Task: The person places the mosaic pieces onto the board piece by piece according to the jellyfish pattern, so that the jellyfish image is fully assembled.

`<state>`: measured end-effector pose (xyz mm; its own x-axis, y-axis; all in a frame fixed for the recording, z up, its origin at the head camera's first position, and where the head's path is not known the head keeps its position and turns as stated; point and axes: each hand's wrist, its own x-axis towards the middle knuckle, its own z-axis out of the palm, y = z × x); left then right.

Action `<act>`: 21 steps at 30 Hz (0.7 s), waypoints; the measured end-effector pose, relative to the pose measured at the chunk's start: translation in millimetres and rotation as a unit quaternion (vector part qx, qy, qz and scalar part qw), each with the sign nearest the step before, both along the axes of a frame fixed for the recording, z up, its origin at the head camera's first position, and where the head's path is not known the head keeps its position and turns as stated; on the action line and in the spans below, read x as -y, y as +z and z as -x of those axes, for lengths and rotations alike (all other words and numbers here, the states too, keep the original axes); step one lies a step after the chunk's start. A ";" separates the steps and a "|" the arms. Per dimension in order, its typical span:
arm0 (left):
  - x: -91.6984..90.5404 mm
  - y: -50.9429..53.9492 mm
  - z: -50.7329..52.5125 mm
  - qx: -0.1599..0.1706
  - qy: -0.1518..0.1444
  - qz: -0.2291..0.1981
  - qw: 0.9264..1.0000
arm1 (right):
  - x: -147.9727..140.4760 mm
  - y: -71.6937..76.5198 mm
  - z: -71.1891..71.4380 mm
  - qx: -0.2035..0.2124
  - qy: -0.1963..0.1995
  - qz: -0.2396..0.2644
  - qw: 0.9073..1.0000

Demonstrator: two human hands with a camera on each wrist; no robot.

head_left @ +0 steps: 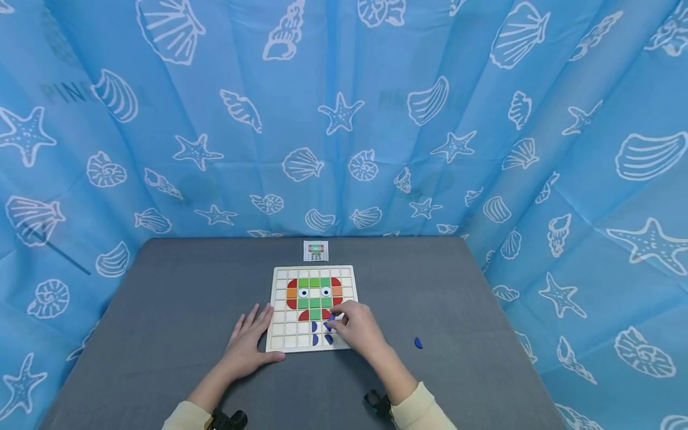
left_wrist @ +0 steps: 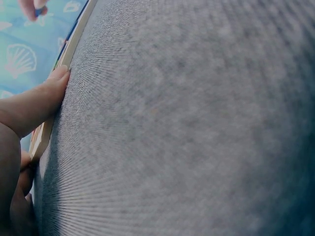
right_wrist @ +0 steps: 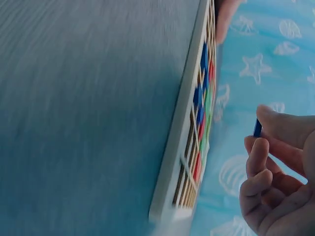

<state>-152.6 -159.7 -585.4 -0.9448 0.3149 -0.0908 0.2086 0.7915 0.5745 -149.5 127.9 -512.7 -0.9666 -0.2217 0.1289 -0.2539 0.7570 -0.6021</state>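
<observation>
A pale wooden grid board (head_left: 291, 341) lies on the table, its cells partly filled with red, orange and green tiles and two eye tiles. Several blue rounded tiles (head_left: 315, 340) sit in its lower rows. My left hand (head_left: 248, 346) rests at the board's lower left corner, fingers spread along the left side and the thumb (left_wrist: 39, 101) touching the near edge. Above the board's lower right part, my right hand (head_left: 362, 328) pinches a small blue tile (right_wrist: 257, 128) between thumb and index finger. The right hand covers some cells in the head view.
One loose blue half-round tile (head_left: 418, 343) lies on the grey table (head_left: 462, 298) to the right of the board. A small picture card (head_left: 315, 251) with a similar coloured figure lies behind the board. Blue shell-patterned curtains (head_left: 344, 179) hang behind and along the sides.
</observation>
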 end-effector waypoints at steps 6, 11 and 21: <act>-0.8 0.0 -1.1 -0.011 -0.003 0.000 1.000 | 26.6 -4.3 2.3 0.017 -0.001 -0.005 1.000; -0.4 0.0 -0.8 -0.014 -0.006 -0.002 1.000 | 47.7 -8.2 6.6 0.039 0.006 -0.007 0.999; 0.0 1.5 -0.8 -0.007 -0.005 -0.002 1.000 | 72.9 -17.5 10.0 0.047 -0.007 -0.064 0.997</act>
<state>-151.9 -159.7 -583.9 -0.9428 0.3247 -0.0757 0.2251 0.7875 0.5737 -159.5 55.0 -530.3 -0.9761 -0.2172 0.0097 -0.1904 0.8325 -0.5203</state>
